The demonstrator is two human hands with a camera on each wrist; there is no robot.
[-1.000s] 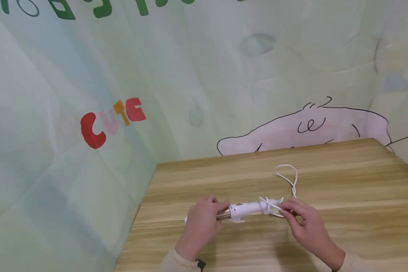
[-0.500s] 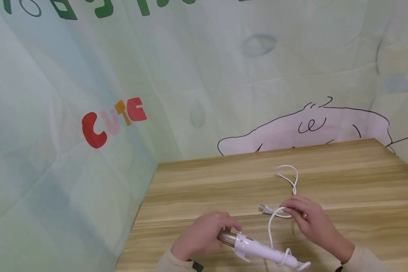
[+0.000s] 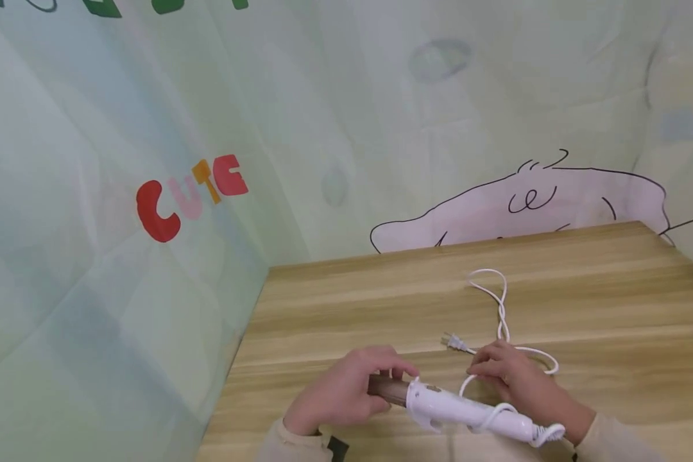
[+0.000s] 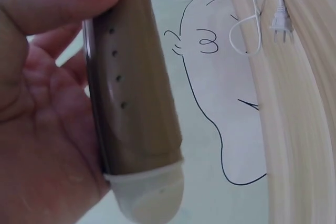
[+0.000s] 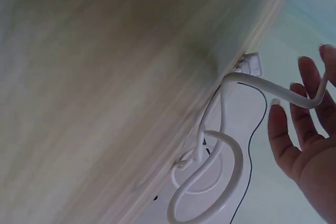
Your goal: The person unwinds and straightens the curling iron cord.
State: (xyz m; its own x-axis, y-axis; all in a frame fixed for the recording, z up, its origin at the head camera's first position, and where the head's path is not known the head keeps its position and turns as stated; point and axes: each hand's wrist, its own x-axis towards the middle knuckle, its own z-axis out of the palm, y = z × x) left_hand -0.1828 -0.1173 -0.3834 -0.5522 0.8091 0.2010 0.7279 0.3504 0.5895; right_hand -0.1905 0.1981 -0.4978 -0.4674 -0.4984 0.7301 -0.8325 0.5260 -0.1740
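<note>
A curling iron (image 3: 459, 409) with a white handle and a bronze-brown barrel is held above the wooden table, tilted with its handle end down to the right. My left hand (image 3: 352, 388) grips it by the barrel; the left wrist view shows the barrel's row of small holes and its pale tip (image 4: 149, 195). The white cord (image 3: 501, 308) wraps loosely round the handle. Between thumb and fingers, my right hand (image 3: 514, 378) pinches a stretch of that cord just beyond the handle. The two-pin plug (image 3: 455, 342) lies on the table left of the right hand.
The wood-grain table (image 3: 352, 301) carries the twisted, looped part of the cord towards the back. A printed fabric backdrop (image 3: 323, 128) rises behind the table and along its left side.
The curling iron has come down towards me, tilted, then shifted slightly right. A length of cord has come off the handle; the plug now lies apart. The right hand has moved slightly left.
</note>
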